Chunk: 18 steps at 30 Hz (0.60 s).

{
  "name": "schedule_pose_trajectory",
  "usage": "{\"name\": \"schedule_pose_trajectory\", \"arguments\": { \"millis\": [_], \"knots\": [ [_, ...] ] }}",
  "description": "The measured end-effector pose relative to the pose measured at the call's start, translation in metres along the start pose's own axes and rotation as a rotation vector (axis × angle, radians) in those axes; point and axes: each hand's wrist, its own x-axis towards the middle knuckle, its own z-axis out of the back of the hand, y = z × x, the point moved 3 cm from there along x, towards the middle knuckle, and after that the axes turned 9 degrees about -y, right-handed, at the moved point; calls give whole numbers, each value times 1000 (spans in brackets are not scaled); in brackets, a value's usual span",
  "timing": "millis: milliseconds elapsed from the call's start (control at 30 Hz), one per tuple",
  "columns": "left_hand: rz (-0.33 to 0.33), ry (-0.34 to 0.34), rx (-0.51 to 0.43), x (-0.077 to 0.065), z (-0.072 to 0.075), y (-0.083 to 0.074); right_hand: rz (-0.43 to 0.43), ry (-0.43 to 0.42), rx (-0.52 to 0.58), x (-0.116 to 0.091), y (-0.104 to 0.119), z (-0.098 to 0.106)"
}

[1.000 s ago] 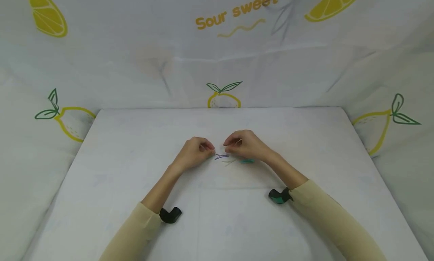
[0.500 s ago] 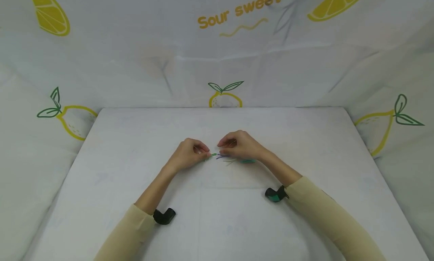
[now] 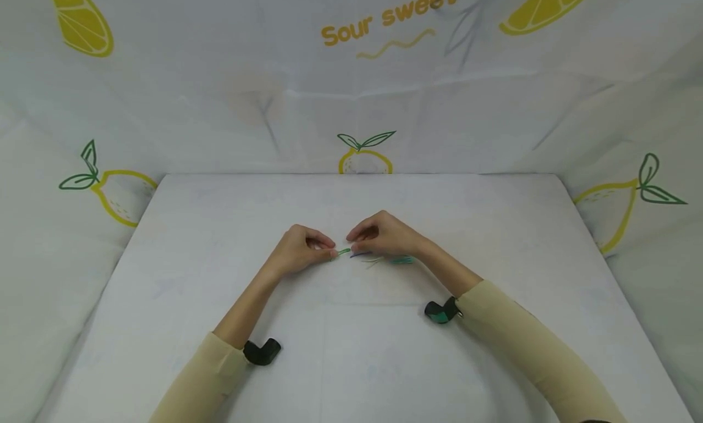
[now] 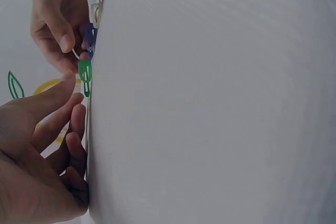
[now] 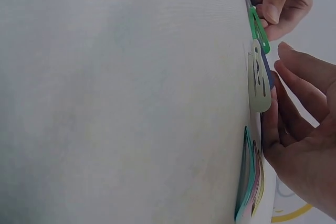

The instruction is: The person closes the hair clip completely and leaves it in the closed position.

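Several snap hair clips lie in a loose row on the white table. Leftmost is a green hair clip (image 4: 85, 70), at the fingertips of my left hand (image 3: 298, 250). In the left wrist view, the thumb and index fingertips of that hand stand apart beside its narrow end. My right hand (image 3: 387, 235) reaches low over a purple hair clip (image 4: 90, 39), partly covering it, its thumb and index finger spread in the right wrist view. A cream hair clip (image 5: 260, 85) lies below the right fingers. Closer to the right wrist are teal (image 5: 245, 177), pink (image 5: 255, 179) and yellow clips (image 5: 261, 184).
The white table (image 3: 351, 362) has a straight back edge against a hanging white cloth (image 3: 219, 105) printed with lemons. Black cameras are strapped at the left wrist (image 3: 262, 352) and the right wrist (image 3: 441, 311).
My left hand has drawn back to the left, leaving the green hair clip in sight beyond its fingertips. The right hand has shifted left, over the purple hair clip.
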Motion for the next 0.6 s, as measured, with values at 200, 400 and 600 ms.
{"name": "schedule_pose_trajectory", "arguments": {
  "millis": [200, 400, 600],
  "knots": [
    [16, 10, -11, 2, -3, 3, -1, 22, -10, 1, 1, 0],
    [33, 18, -5, 2, -4, 2, 12, 26, -19, 2, 2, -2],
    [40, 28, 7, 1, -3, 1, 23, 19, -33, 3, 4, -6]
  ]
}}
